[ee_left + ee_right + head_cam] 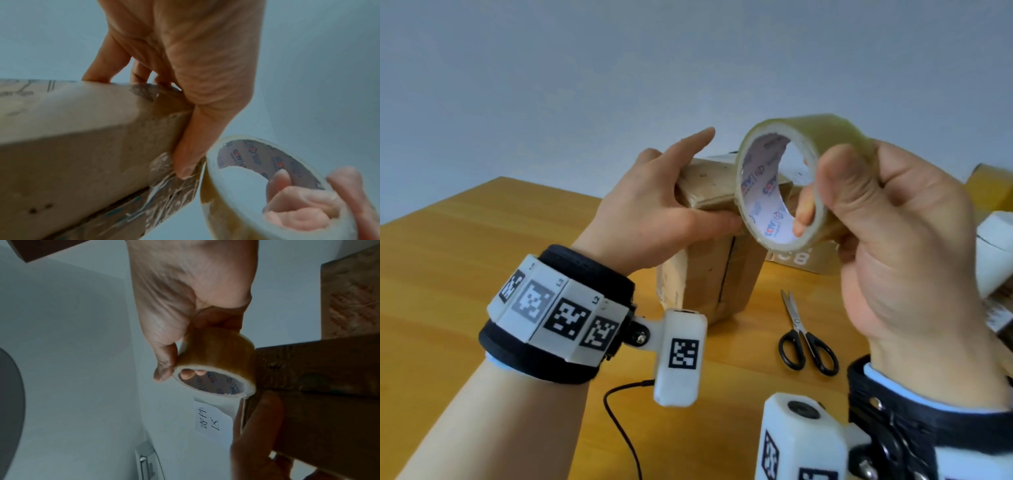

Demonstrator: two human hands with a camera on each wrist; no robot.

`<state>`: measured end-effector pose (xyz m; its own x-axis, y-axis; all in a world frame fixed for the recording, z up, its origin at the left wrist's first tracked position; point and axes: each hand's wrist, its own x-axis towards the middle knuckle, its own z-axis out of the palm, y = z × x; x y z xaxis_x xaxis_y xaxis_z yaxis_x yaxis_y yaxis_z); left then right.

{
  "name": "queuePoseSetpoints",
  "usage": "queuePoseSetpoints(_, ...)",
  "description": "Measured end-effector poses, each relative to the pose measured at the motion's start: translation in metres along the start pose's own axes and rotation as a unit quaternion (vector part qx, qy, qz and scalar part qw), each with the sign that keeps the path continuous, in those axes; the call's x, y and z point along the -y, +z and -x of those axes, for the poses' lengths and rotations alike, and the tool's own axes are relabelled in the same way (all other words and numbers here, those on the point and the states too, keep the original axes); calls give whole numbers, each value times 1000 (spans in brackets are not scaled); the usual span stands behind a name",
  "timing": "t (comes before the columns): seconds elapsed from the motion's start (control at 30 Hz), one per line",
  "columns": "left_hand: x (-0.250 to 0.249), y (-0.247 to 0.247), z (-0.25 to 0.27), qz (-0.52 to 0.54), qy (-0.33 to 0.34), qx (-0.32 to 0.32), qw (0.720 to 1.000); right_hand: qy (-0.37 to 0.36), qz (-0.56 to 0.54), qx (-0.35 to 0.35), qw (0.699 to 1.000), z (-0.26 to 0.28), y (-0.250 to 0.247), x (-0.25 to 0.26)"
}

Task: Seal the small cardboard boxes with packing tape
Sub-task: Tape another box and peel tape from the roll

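While the wooden counter (482, 246) carries everything, the job sits at its middle: one small cardboard box (709, 274) stands on end, long axis vertical, a flap seam running down the face toward the camera. More cardboard boxes (989, 186) sit behind and to the right, partly hidden; can't tell if they're sealed.

Left hand (664, 205) grips the box's top end, fingers over the top and far side, thumb (185, 164) pressing clear tape down on the near face, just beside the seam. So the tape end looks anchored under that thumb.

Right hand (893, 246) holds the packing tape roll (784, 181) up level with the box top, fingers curled through the core, thumb clamped on the outer wrap. Roll's edge sits right against the box corner, touching or nearly so. Any free strip between roll and thumb is short.

Key relation: roll is to the right of and level with the anchored end, seam runs straight down from it. My read is the pull has to follow that vertical axis, right hand travelling, left hand staying as clamp. If the roll drifts sideways, the strip will likely miss the seam.

Black-handled scissors (806, 339) lie flat on the counter to the box's right, nearer the right hand, untouched.
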<state>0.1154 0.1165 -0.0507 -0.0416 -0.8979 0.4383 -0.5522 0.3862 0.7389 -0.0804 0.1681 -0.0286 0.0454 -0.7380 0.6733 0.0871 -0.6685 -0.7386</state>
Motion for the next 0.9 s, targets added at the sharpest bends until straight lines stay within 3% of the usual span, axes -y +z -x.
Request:
queuePoseSetpoints(0.57, 11, 2, -7, 14, -38, -35, 999, 92, 0, 26, 995, -2, 2, -12)
queuePoseSetpoints(0.9, 23, 1, -10, 45, -34, -82, 995, 202, 28, 70, 976, -3, -5, -21)
